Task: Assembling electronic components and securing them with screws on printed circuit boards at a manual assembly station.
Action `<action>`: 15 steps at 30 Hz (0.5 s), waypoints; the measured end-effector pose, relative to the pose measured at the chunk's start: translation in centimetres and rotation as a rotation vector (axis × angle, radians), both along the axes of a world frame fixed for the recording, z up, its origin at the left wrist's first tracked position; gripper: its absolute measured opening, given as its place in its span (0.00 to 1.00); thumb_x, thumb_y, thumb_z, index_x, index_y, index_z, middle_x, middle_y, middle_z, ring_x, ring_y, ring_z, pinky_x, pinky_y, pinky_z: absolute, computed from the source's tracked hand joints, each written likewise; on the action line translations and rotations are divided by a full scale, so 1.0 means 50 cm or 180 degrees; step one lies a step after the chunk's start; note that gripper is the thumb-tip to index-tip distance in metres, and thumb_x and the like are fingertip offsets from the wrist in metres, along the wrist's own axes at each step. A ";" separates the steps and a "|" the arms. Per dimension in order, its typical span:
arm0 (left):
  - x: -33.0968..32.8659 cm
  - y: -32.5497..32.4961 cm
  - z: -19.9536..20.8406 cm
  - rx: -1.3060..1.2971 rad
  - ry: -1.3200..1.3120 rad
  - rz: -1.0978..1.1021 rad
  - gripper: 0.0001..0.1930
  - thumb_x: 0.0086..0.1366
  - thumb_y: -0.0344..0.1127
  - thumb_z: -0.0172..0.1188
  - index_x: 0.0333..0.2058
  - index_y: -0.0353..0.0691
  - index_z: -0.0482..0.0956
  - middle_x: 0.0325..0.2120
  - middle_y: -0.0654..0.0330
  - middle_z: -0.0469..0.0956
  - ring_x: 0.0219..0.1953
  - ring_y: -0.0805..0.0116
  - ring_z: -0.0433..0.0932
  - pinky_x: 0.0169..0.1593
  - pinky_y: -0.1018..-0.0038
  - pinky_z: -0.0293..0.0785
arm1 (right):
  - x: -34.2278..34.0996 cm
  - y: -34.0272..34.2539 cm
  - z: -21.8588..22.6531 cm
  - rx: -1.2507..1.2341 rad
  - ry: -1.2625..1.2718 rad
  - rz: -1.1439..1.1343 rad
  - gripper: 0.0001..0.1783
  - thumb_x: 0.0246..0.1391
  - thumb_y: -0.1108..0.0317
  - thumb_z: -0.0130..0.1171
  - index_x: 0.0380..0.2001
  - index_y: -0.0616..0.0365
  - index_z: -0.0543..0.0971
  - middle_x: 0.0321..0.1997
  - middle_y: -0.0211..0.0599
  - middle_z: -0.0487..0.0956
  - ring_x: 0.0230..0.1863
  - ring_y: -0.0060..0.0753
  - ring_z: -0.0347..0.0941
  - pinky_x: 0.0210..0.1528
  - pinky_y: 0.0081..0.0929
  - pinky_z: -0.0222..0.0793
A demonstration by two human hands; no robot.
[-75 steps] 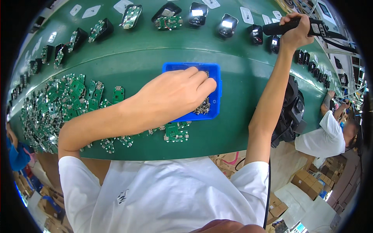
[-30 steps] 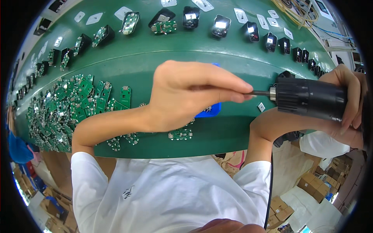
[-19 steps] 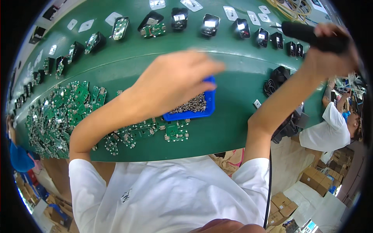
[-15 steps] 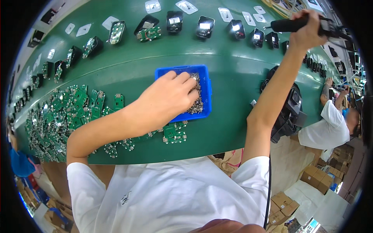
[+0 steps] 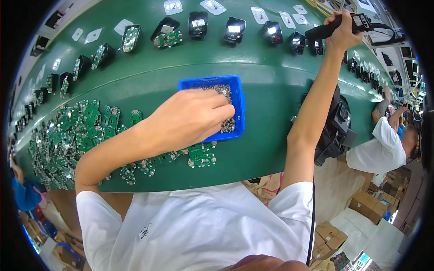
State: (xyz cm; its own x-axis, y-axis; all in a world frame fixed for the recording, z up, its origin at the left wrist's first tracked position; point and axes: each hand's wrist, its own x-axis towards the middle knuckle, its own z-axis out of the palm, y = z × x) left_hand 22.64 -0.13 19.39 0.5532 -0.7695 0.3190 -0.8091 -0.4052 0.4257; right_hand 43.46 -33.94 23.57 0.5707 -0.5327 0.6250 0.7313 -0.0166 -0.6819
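Note:
My left hand (image 5: 192,113) reaches over a blue plastic bin (image 5: 242,101), its fingers bent down among small metal screws (image 5: 227,127). The fingertips are partly hidden and slightly blurred, so what they pinch does not show. At the upper right, my right hand (image 5: 344,35) grips a black electric screwdriver (image 5: 320,31) with a cable running off its end. It is held above a row of black device housings (image 5: 297,43). To the left of the bin, a heap of green circuit boards (image 5: 68,140) spreads over the green table.
More black housings, some with circuit boards (image 5: 168,39), curve along the table's far side, with clear plastic pieces (image 5: 213,7) behind them. A black bag (image 5: 337,119) lies beneath my right forearm. A person in a white shirt (image 5: 377,147) works at the right; cardboard boxes (image 5: 368,207) stand on the floor.
My left fingers have shifted and curled closer together over the screws. My right hand has moved left and slightly upward with the electric screwdriver.

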 end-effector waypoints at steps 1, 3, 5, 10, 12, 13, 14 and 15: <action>-0.001 0.000 0.003 -0.0156 0.0194 -0.0065 0.06 0.60 0.28 0.63 0.32 0.39 0.74 0.34 0.59 0.76 0.34 0.59 0.77 0.40 0.67 0.74 | 0.002 -0.005 -0.003 0.0003 0.0021 0.0037 0.05 0.55 0.77 0.63 0.30 0.65 0.75 0.20 0.42 0.78 0.14 0.32 0.70 0.15 0.28 0.70; -0.002 0.002 0.007 -0.0317 0.0398 -0.0119 0.05 0.60 0.27 0.62 0.31 0.39 0.73 0.31 0.59 0.76 0.33 0.58 0.77 0.38 0.67 0.74 | 0.007 -0.018 -0.009 0.0003 0.0053 0.0085 0.05 0.55 0.78 0.62 0.31 0.65 0.75 0.21 0.42 0.78 0.14 0.32 0.70 0.15 0.28 0.70; 0.003 0.005 0.009 -0.0312 0.0605 -0.0150 0.06 0.60 0.27 0.62 0.31 0.39 0.73 0.31 0.58 0.76 0.31 0.57 0.77 0.37 0.65 0.74 | 0.015 -0.041 -0.014 0.0093 0.0068 -0.0054 0.07 0.55 0.77 0.62 0.33 0.65 0.73 0.21 0.42 0.78 0.14 0.32 0.69 0.15 0.28 0.69; 0.019 0.010 -0.010 -0.0303 0.0703 -0.0178 0.07 0.60 0.26 0.62 0.31 0.40 0.72 0.29 0.58 0.76 0.31 0.56 0.77 0.37 0.64 0.74 | 0.022 -0.084 -0.020 0.0367 0.0115 -0.0468 0.11 0.54 0.77 0.61 0.35 0.65 0.68 0.21 0.42 0.77 0.14 0.32 0.68 0.15 0.29 0.68; 0.022 0.011 -0.019 -0.0285 0.0587 -0.0174 0.07 0.59 0.26 0.62 0.31 0.40 0.71 0.29 0.58 0.76 0.31 0.56 0.77 0.37 0.64 0.74 | 0.025 -0.094 -0.023 0.0564 0.0140 -0.0746 0.13 0.54 0.77 0.61 0.36 0.65 0.66 0.21 0.42 0.76 0.14 0.33 0.67 0.15 0.30 0.67; 0.023 0.011 -0.021 -0.0292 0.0592 -0.0170 0.07 0.59 0.26 0.62 0.31 0.40 0.71 0.29 0.58 0.76 0.31 0.56 0.77 0.37 0.64 0.74 | 0.025 -0.093 -0.023 0.0557 0.0145 -0.0742 0.13 0.54 0.77 0.61 0.36 0.65 0.66 0.21 0.42 0.76 0.14 0.33 0.67 0.15 0.30 0.67; 0.024 0.010 -0.022 -0.0367 0.0534 -0.0155 0.07 0.59 0.26 0.62 0.32 0.40 0.71 0.29 0.58 0.75 0.31 0.56 0.77 0.37 0.64 0.74 | 0.025 -0.091 -0.022 0.0606 0.0143 -0.0723 0.14 0.54 0.76 0.61 0.37 0.65 0.65 0.21 0.42 0.76 0.14 0.33 0.67 0.15 0.30 0.67; 0.024 0.009 -0.023 -0.0441 0.0476 -0.0140 0.07 0.59 0.25 0.62 0.32 0.40 0.71 0.29 0.58 0.75 0.31 0.56 0.77 0.37 0.63 0.74 | 0.025 -0.090 -0.021 0.0656 0.0142 -0.0703 0.14 0.54 0.76 0.61 0.37 0.65 0.65 0.21 0.42 0.75 0.14 0.33 0.67 0.15 0.30 0.67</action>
State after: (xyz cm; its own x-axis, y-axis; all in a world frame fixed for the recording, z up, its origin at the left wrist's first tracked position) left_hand 23.85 0.33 18.24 0.5691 -0.7486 0.3402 -0.7483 -0.3000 0.5916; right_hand 44.74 -38.44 22.50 0.4514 -0.7599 0.4677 0.6945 -0.0298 -0.7188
